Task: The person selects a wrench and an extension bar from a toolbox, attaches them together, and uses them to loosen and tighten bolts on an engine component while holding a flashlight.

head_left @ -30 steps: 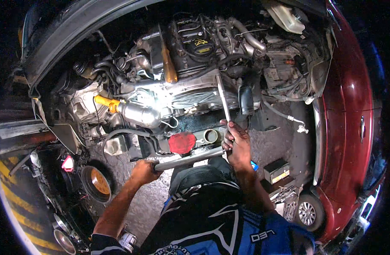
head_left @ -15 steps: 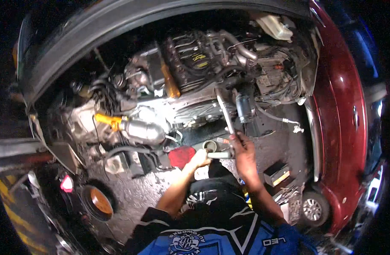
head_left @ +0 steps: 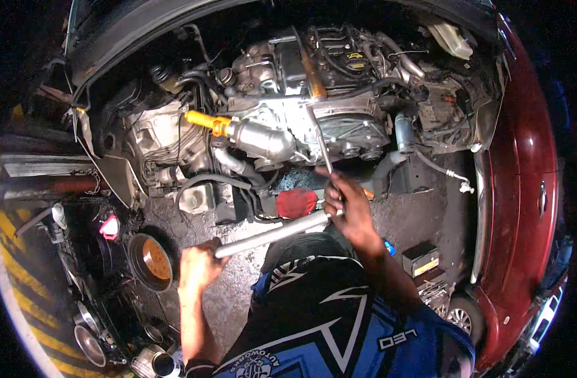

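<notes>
My left hand (head_left: 200, 268) is closed around the lower left end of a grey metal pipe (head_left: 272, 233), which slants up to the right in front of my body. My right hand (head_left: 351, 205) grips the pipe's other end together with a thin metal bar (head_left: 320, 138). The bar points up and away from my right fist, its far tip over the front of an open car engine (head_left: 351, 129); whether it touches the engine I cannot tell. Just beyond the pipe lies a red rag (head_left: 296, 203).
A yellow handle-like object (head_left: 206, 123) sits by a silver canister (head_left: 263, 140) on the engine. An orange-brown handle (head_left: 313, 79) lies on top. A pan of brown liquid (head_left: 151, 261) stands at left, a dark box (head_left: 422, 259) at right, beside a red car (head_left: 521, 189).
My left hand has swung left and down, away from my right, so the pipe now stretches lengthwise between them. My right hand has stayed on the bar. The view has shifted.
</notes>
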